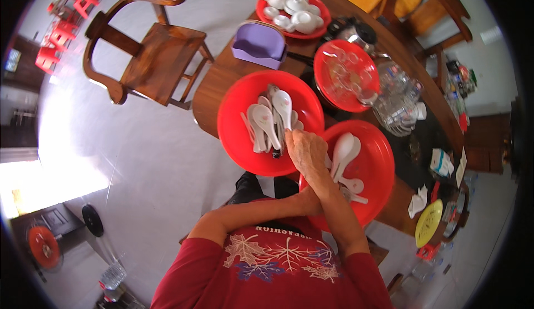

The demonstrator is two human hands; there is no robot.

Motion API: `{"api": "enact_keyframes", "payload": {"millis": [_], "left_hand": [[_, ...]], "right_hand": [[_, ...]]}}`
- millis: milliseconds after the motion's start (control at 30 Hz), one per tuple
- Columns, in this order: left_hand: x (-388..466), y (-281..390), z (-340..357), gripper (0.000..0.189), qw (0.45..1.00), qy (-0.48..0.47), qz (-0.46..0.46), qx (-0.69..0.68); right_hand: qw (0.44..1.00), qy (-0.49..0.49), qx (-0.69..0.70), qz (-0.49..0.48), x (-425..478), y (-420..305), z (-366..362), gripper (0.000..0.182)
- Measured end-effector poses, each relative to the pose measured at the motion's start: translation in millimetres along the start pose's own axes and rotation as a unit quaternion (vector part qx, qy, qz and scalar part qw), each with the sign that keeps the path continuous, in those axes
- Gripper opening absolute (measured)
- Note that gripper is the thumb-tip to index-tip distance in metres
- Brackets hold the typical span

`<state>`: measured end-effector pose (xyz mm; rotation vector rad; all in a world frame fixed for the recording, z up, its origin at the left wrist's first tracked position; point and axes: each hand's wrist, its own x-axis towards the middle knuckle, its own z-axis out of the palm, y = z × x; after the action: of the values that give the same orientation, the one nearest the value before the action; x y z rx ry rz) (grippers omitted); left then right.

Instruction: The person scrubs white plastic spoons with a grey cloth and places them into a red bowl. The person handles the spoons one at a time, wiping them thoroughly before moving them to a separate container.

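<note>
My right hand (308, 150) grips the handle of a white ceramic soup spoon (282, 103) over a red plastic basin (233, 138). More white spoons lie bunched in that basin, among them one with a flower print (263, 119). My forearms cross, the right one on top. Beneath it my left hand (311, 202) reaches to the near side of a second red basin (381, 163); its fingers are mostly hidden, so its grip is unclear. Inside the second basin rest several white spoons, two large ones (345, 152) and smaller ones (353, 184).
Behind the basins on the wooden table (212, 104) stand a purple plastic holder (258, 44), a red tray (263, 14) of white teaware and a red bowl (319, 71) of clear glassware. Plastic bottles (396, 100) and a yellow basket (429, 223) are rightward. A wooden armchair (154, 62) stands left.
</note>
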<state>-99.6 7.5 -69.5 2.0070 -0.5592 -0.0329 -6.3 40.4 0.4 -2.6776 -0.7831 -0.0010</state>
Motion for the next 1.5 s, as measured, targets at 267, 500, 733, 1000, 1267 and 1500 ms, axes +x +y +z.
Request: {"api": "enact_keyframes", "payload": {"millis": [267, 500, 733, 1000, 1267, 1500], "left_hand": [[16.6, 20.9, -26.7, 0.025, 0.969, -0.031, 0.022, 0.243], [17.3, 22.4, -25.8, 0.025, 0.971, -0.074, -0.026, 0.224], [21.5, 23.9, -27.3, 0.023, 0.962, -0.105, -0.034, 0.249], [24.6, 36.7, -29.1, 0.032, 0.979, -0.040, -0.036, 0.196], [37.1, 35.1, -28.2, 0.030, 0.980, 0.063, 0.072, 0.174], [34.7, 5.0, -10.7, 0.021, 0.992, 0.030, -0.118, -0.014]], "right_hand": [[0.983, 0.135, 0.091, 0.085, -54.8, 101.1, -52.5, 0.014], [0.969, 0.046, 0.007, 0.244, -165.0, 182.0, -54.6, 0.015], [0.956, 0.038, -0.146, 0.252, -160.1, 179.9, -22.3, 0.020], [0.984, 0.004, 0.061, 0.167, -154.3, 196.8, -44.0, 0.012], [0.987, 0.153, 0.039, 0.022, -148.6, 166.0, -100.1, 0.009], [0.966, 0.225, 0.102, 0.079, -149.7, 152.2, -95.7, 0.023]]}}
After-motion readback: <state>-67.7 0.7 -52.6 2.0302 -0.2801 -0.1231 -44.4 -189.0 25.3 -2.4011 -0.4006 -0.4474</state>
